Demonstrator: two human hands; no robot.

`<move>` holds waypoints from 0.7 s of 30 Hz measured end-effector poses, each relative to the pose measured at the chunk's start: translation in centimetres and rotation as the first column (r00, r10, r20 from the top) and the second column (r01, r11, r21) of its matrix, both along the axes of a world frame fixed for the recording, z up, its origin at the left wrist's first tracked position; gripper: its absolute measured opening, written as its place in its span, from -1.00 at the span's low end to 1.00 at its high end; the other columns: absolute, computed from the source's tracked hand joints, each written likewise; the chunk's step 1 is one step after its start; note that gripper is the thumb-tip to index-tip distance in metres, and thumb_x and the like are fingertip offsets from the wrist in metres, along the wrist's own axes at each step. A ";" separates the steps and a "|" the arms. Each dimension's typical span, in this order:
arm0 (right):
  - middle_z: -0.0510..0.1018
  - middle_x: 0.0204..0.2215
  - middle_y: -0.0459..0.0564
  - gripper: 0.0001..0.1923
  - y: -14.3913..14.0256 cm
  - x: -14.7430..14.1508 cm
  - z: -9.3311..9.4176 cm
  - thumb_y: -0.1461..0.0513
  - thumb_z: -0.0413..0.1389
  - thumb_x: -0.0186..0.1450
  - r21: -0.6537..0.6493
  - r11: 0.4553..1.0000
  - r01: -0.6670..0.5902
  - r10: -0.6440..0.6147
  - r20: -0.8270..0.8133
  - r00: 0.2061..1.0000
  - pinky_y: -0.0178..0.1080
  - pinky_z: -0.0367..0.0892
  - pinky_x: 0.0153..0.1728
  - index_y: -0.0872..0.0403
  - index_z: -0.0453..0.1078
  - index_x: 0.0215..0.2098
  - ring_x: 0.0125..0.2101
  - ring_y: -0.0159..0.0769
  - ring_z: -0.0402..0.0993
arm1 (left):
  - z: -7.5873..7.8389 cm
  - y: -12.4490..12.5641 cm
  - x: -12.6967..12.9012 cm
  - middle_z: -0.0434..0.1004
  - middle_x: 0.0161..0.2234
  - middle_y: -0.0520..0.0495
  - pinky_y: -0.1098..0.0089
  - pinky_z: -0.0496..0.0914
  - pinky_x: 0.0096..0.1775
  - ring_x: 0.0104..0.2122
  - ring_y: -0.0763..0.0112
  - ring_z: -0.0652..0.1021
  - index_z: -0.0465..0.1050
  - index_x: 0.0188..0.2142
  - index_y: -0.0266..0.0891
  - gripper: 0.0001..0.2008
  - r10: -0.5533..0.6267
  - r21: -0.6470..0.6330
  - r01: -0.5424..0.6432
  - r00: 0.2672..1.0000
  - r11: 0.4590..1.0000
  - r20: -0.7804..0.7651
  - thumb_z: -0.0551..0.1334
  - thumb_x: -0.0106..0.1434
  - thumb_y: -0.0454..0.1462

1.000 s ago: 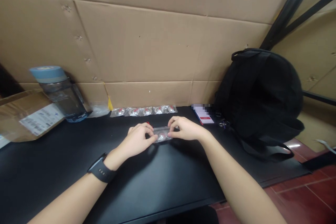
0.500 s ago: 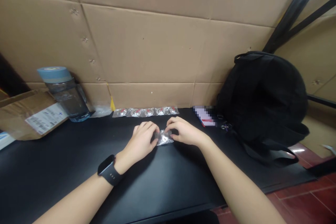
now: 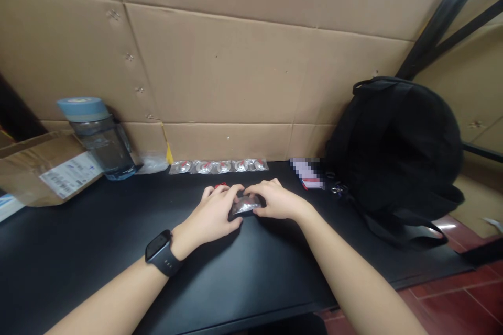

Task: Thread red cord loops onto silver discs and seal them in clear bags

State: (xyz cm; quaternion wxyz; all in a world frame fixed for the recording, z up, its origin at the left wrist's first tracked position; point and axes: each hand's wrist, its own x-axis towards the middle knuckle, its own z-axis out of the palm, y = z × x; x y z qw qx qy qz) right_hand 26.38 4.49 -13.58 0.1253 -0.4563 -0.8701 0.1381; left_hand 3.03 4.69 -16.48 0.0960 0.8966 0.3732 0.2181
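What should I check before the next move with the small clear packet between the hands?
1. Both hands on the small clear packet: ok; left hand and right hand pinch its ends.
2. Packet low over the black table: ok.
3. Packet sealed: cannot tell.
4. Row of packets apart from the hands: ok.
5. Water bottle and backpack apart from both hands: ok.

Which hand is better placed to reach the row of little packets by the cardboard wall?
Probably the left hand. It sits almost straight in front of the row of packets; the right hand lies further right, with its fingers on the small clear packet.
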 end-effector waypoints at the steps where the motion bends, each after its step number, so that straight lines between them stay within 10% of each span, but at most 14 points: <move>1: 0.66 -0.13 -0.03 -0.52 0.0 0.1 -0.1 0.28 0.25 0.21 -0.008 1.000 0.007 -0.007 -0.012 1.000 -0.07 0.11 0.03 -0.07 0.42 0.10 -0.06 -0.11 0.50 | -0.1 0.1 0.0 0.59 -0.12 -0.06 0.10 0.13 0.06 0.02 0.09 0.48 0.18 0.20 -0.04 -0.42 0.011 0.007 -0.011 1.000 1.000 0.002 0.29 0.22 -0.23; 21: 0.64 -0.35 -0.10 -0.51 2.4 0.7 -2.2 0.26 0.28 0.21 -0.202 0.976 0.078 -0.168 -0.486 0.858 -0.18 0.37 -0.15 -0.02 0.36 0.10 -0.31 -0.26 0.58 | 0.6 1.1 0.2 0.66 -0.30 0.08 0.19 0.24 0.04 -0.17 0.24 0.63 0.23 0.05 -0.07 -0.62 0.291 -0.201 -0.245 0.925 0.948 0.245 0.23 0.27 -0.31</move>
